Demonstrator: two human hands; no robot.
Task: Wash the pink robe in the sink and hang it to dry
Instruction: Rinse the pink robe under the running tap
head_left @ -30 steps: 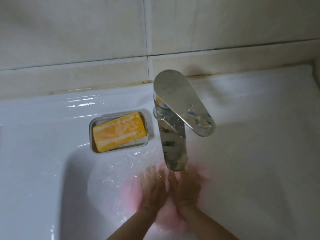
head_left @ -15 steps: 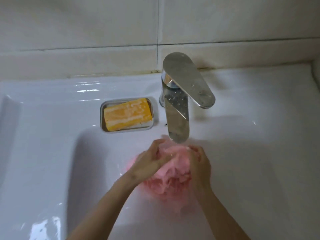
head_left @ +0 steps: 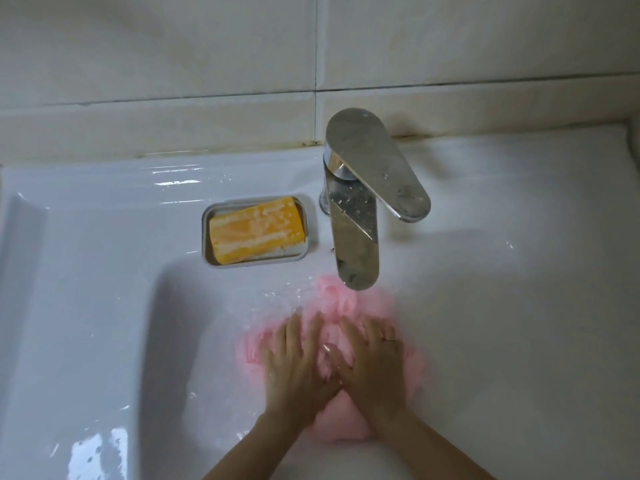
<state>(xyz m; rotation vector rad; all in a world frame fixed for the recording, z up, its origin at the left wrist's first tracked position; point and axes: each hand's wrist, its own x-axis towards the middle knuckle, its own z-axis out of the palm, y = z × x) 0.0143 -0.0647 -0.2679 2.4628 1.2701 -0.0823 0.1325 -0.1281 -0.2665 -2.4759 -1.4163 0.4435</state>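
Half a sec ago both hands were curled round a bunched-up wad of the pink robe [head_left: 341,426] just under the spout; now we see them flattened out, and the cloth is pushed down and spread wider over the basin floor. The left hand [head_left: 298,363] and right hand [head_left: 375,365] lie side by side, thumbs touching or nearly so. Their fingers are straight and splayed, palms down on the fabric: pressing, not gripping anything. We read that as a squeeze-and-knead stroke, i.e. flat palms force water thru the cloth better than a pinch would. The robe sits in the bowl of the sink [head_left: 86,244], directly below and just in front of the faucet [head_left: 356,244], w/ one crumpled fold poking up beside the spout tip. That spot makes sense, since whatever comes out lands on the cloth. Ripples and splash show left of the spout, but the stream itself we can't make out. A ring [head_left: 390,339] shows on the right hand. On the sink's back ledge, left of the faucet, the yellow soap bar [head_left: 256,233] rests in its soap dish [head_left: 256,265], apart from both hands but near enough to grab. By our reckoning we're mid-wash: wringing and hanging aren't done yet. The wet cloth will likely be heavy and drippy when lifted, so both hands will prob. need to gather it first.
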